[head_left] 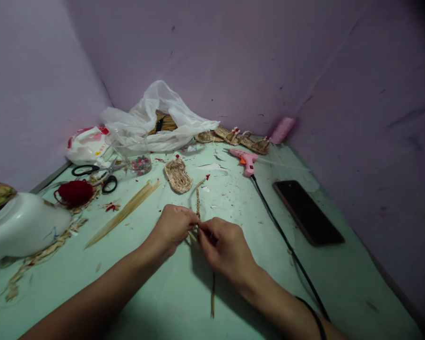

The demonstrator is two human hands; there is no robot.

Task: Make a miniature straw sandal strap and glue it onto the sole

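Observation:
A thin straw braid stands up between my two hands, with a red tie at its far tip. My left hand pinches it from the left, fingers closed near its lower end. From the right, my right hand closes thumb and fingers on the strands at the same spot. Loose straw strands hang out below my right hand toward me. Just beyond the braid lies a small woven straw slipper sole with a red bead at its top.
At left lie flat straw strips, scissors, red yarn, a cup of beads and a white pitcher-like vessel. A pink glue gun, its black cord and a phone are at right. Behind sits a plastic bag.

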